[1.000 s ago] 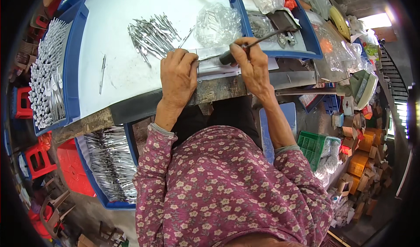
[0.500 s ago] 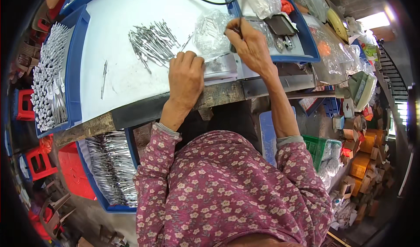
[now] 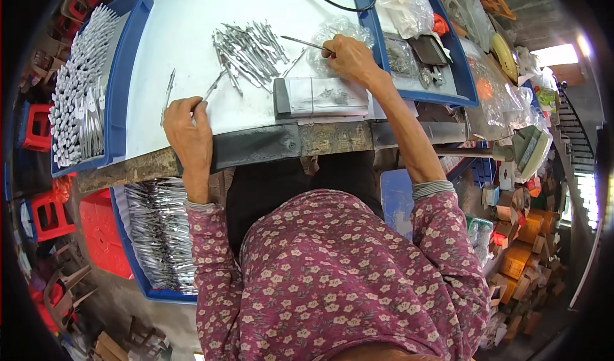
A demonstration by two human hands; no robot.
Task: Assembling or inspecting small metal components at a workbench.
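My left hand is above the table's front edge, thumb and fingers pinched on one end of a slim metal piece. To its right lies a loose pile of similar slim metal pieces. A single piece rests apart on the white surface, just beyond the left hand. My right hand grips a slim dark pointed tool, its tip toward the pile. Below that hand sits a wrapped block with a dark end and a band around it. Behind the hand is a clear plastic bag.
A blue tray full of white-ended sticks stands at the left. Another blue tray of metal pieces is below the table. At the right, a blue tray holds bags and small parts. A black cord loop lies at the back.
My left hand has left the wrapped block and moved left, now with a slim metal piece. My right hand has lowered slightly, and its tool now points left. The view has shifted a little.
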